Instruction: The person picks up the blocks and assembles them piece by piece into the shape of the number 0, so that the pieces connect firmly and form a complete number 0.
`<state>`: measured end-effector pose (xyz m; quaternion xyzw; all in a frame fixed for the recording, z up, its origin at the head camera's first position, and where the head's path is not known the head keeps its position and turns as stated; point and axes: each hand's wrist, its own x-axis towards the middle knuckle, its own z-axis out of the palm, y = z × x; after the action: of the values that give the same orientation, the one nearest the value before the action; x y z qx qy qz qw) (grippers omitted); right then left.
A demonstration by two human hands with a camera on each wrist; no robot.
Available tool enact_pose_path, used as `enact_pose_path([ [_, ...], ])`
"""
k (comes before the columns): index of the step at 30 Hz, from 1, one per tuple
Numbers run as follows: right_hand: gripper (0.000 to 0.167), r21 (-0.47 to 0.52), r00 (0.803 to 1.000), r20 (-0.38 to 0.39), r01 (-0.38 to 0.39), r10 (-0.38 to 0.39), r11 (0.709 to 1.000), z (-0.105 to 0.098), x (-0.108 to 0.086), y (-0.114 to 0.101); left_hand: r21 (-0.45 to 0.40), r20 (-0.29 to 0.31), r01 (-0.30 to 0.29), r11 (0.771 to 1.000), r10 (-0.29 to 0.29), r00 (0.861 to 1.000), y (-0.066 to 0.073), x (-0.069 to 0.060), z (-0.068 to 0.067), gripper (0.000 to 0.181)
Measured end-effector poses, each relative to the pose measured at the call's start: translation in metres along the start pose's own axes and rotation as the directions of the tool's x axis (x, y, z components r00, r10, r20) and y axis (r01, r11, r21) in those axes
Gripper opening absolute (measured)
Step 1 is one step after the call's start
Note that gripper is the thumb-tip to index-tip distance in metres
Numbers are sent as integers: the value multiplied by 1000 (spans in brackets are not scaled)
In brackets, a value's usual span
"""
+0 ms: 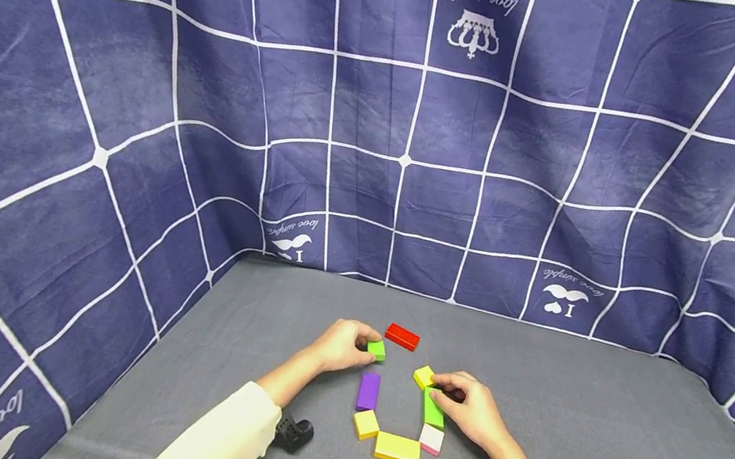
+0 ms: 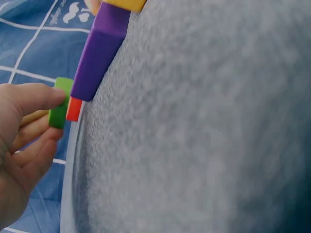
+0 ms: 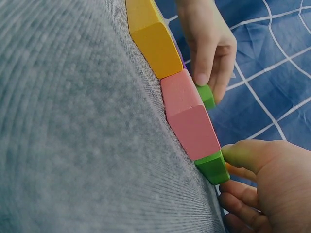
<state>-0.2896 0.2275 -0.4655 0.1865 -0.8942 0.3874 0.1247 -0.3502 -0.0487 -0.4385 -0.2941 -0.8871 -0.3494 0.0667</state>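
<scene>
In the head view my left hand (image 1: 347,347) pinches a small green block (image 1: 376,350) between thumb and fingers. The left wrist view shows this green block (image 2: 59,103) held at its edges. My right hand (image 1: 469,407) has its curled fingers and thumb at a small yellow block (image 1: 424,377), by the far end of a long green block (image 1: 434,408). A pink block (image 1: 431,439) adjoins that green block's near end. On the left lie a purple block (image 1: 368,391) and a small yellow-orange block (image 1: 366,424). A long yellow block (image 1: 398,449) lies nearest me.
Beyond the hands, a red block (image 1: 403,337) lies by itself on the grey cloth surface (image 1: 567,396). A blue curtain (image 1: 374,108) with white lines stands behind and to the left. Black wrist devices (image 1: 293,433) sit on both wrists.
</scene>
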Motion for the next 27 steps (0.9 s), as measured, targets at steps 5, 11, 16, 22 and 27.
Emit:
enact_pose_path([
  [5,19,6,1000,1,0,0,1000,0,0,0,-11,94,-26,1000,27,995,8,0,0,30],
  [11,19,5,1000,-4,7,-7,1000,1,0,-1,-1,164,-42,999,41,986,8,2,1,31],
  [16,19,2,1000,-5,8,-8,1000,0,0,-1,36,193,-94,995,86,978,8,3,0,29],
  [22,19,4,1000,-1,15,-15,1000,0,0,-1,16,220,-98,995,92,971,7,4,-2,27],
  [27,19,4,1000,2,10,-10,1000,0,0,0,0,239,-97,995,94,967,6,4,-2,28],
])
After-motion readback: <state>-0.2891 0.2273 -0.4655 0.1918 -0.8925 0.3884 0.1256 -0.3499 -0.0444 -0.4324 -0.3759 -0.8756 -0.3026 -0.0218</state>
